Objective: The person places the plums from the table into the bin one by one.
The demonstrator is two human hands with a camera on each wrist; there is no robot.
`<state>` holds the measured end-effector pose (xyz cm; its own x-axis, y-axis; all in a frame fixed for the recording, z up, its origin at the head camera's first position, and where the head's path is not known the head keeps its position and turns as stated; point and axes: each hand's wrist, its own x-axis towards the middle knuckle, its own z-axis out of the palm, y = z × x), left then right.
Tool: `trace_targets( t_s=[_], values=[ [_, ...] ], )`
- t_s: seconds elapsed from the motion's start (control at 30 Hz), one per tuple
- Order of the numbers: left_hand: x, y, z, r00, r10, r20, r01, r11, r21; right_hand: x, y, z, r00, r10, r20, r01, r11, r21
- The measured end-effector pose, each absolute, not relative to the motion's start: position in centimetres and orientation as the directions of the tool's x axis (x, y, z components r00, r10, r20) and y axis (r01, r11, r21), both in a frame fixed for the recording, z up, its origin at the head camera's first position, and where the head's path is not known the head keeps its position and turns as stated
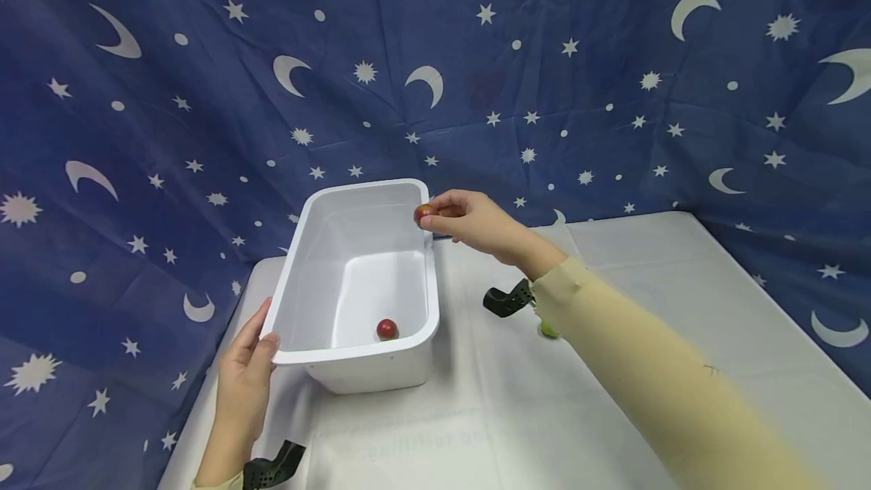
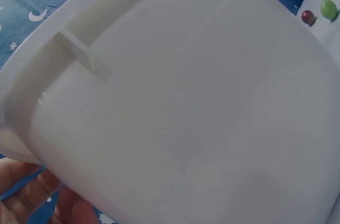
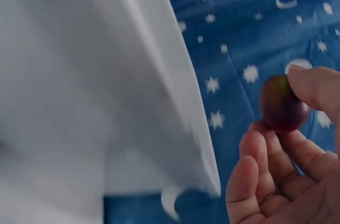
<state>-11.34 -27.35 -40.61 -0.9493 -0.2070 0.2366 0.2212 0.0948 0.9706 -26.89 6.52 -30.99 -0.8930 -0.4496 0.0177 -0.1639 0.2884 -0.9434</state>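
Observation:
In the head view my left hand [image 1: 243, 380] grips the near left corner of a deep white plastic tub [image 1: 289, 301], thumb over the rim. A red plum [image 1: 387, 330] lies on the tub's floor at the near end. Between thumb and fingertips my right hand [image 1: 476, 227] pinches another plum [image 1: 423, 215], at the tub's far right rim. Up close in the right wrist view, this plum [image 3: 284, 104] is dark red with a greenish patch, beside the tub's outer wall [image 3: 133, 86]. The left wrist view shows fingers [image 2: 32, 195] under the rim.
Right of the tub, a green round fruit [image 1: 549, 330] sits partly behind the right sleeve. In the left wrist view a dark red fruit [image 2: 308, 17] is next to it. A white cloth [image 1: 680, 286] covers the table; a blue star-and-moon curtain [image 1: 476, 82] hangs behind.

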Motion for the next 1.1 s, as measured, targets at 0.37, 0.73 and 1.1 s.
trace_targets(
  t_s=[0.37, 0.73, 1.1],
  values=[
    [-11.3, -27.5, -40.7, -0.942, -0.222, 0.253, 0.237, 0.095, 0.967, -26.7, -2.0, -30.9, -0.881, -0.469, 0.062, -0.176, 0.203, -0.963],
    [-11.4, -27.5, -40.8, -0.940, -0.227, 0.256, 0.230, 0.132, 0.964, -26.9, -5.7, -32.9, -0.891, -0.453, 0.034, -0.195, 0.312, -0.930],
    [-11.5, -27.3, -40.7, -0.941, -0.224, 0.253, 0.229, 0.128, 0.965, -27.1, -6.7, -33.6, -0.834, -0.550, -0.044, -0.325, 0.555, -0.766]
  ],
)
